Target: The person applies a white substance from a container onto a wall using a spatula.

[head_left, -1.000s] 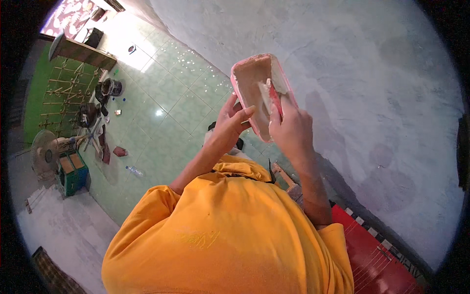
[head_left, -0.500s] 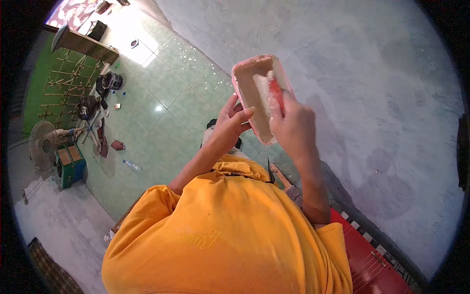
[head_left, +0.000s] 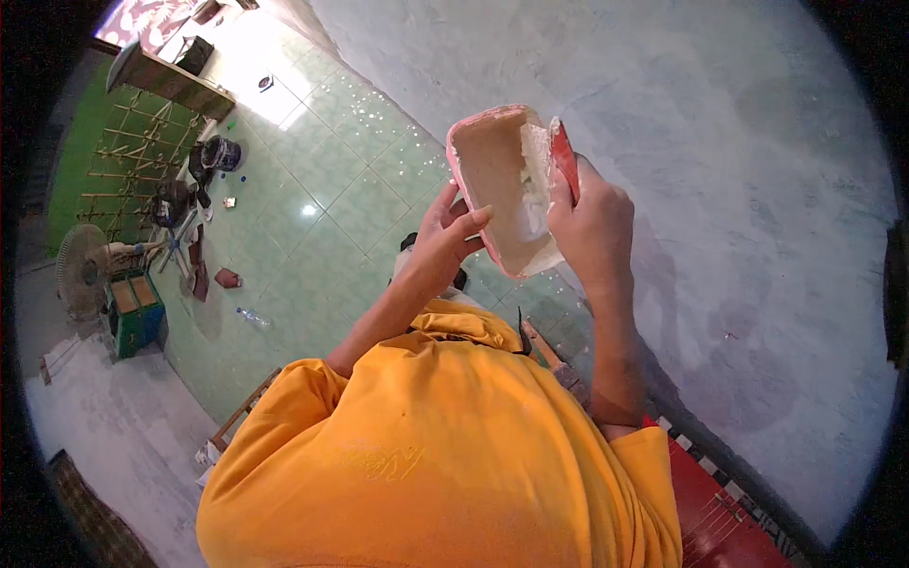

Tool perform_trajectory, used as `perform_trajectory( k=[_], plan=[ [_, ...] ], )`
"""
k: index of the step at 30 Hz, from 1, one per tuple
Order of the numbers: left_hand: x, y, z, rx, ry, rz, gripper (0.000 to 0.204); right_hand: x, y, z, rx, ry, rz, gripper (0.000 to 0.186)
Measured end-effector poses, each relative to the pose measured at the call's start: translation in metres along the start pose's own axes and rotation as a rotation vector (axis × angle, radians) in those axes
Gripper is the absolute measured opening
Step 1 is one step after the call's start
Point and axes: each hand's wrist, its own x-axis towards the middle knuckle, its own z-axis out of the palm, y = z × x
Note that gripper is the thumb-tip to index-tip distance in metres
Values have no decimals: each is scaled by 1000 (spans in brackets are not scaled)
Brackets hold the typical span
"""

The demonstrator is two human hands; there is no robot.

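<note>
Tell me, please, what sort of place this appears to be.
Probably a room in a home, judging by the green tiled floor, the electric fan and the patchy grey wall.

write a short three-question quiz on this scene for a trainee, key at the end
1. Which hand has its thumb over the rim of the pink container?
2. True or false: the red tool is lying on the tiled floor.
3. Pick one: what stands next to the green box at the picture's left?
a) a ladder
b) a fan
c) a chair

Key:
1. The left hand.
2. False: the right hand holds it.
3. b, a fan.
</note>
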Motion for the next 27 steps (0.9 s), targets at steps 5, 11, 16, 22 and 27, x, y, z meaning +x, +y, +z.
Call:
perform_trajectory(
  k=[5, 11, 16, 22, 27],
  plan=[
    [1, -5, 0, -68, -8, 0, 75, -24, 0, 19, -6, -43, -50, 17],
    [-1, -7, -4, -118, 27, -43, 75, -15, -13, 2, 72, -56, 49, 17],
    [-3, -3, -8, -91, 10, -68, 75, -13, -15, -2, -27, -95, -21, 19],
    [-5, 2, -7, -73, 7, -50, 72, -25, -10, 13, -77, -208, 44, 22],
    [-2, -6, -6, -91, 39, -43, 70, -28, -7, 26, -11, -183, 71, 21]
  ],
)
